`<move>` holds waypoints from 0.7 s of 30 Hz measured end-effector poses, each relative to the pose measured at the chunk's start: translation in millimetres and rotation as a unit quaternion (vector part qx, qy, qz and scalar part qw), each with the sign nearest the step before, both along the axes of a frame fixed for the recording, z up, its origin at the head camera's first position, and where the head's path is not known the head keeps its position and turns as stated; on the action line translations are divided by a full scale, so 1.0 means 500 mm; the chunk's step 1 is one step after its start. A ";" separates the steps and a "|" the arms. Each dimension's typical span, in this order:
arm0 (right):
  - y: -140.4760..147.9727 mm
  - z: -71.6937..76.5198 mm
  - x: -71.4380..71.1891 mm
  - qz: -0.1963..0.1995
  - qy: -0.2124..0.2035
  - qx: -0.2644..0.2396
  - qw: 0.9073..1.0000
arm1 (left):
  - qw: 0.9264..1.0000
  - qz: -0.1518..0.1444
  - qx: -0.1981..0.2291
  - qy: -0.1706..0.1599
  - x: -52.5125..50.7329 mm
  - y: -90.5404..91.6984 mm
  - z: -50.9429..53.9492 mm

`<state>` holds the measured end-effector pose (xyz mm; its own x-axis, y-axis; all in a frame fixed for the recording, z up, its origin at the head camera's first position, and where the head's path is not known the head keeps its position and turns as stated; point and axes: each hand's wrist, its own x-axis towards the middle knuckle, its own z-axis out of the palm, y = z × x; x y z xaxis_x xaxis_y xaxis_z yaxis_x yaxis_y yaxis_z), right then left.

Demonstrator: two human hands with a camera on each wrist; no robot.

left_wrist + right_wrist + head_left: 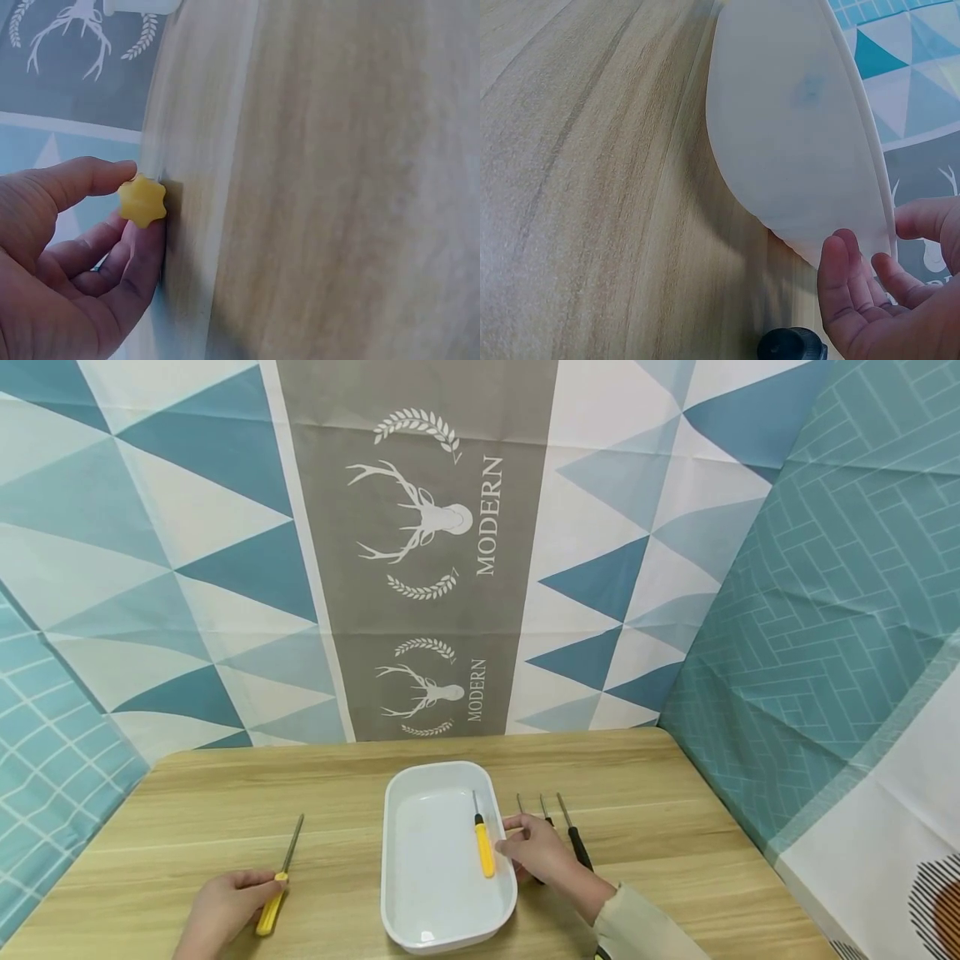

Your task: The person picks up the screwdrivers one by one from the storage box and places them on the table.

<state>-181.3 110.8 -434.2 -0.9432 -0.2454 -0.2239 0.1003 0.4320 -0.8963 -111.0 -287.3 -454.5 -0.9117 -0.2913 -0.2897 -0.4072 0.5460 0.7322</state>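
Note:
At the left of the head view, my left hand (227, 906) pinches a yellow-handled screwdriver (272, 910) between thumb and fingers, its metal shaft pointing away from me. The star-shaped butt of this screwdriver (142, 201) faces the left wrist camera. In the middle of the table stands a white tray (386, 860). Inside it, by the right wall, lies a smaller screwdriver (485, 850) with a yellow and black handle. My right hand (543, 853) grips the tray's right rim, the thumb over the edge and the fingers against the outer wall (802, 135).
Right of the tray, three screwdrivers lie on the wooden table (337, 777), partly hidden behind my right hand; a black-handled screwdriver (577, 846) is the rightmost. A patterned cloth backdrop (420, 610) rises behind the table, with a teal cloth (817, 635) along the right side.

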 end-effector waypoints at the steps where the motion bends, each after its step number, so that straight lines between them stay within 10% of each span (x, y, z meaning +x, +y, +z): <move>1: 0.001 0.000 0.000 0.001 0.001 0.000 1.000 | 1.000 0.000 0.003 -0.001 -0.001 0.000 0.000; 21: -0.003 -0.001 0.000 -0.006 0.007 0.013 1.000 | 0.998 0.013 0.063 -0.002 -0.001 -0.009 -0.017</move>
<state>-181.3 109.4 -434.7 -0.9489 -0.2288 -0.2175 0.0933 0.4548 -0.8857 -111.6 -291.6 -463.2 -0.9031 -0.2758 -0.3291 -0.4230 0.4392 0.7926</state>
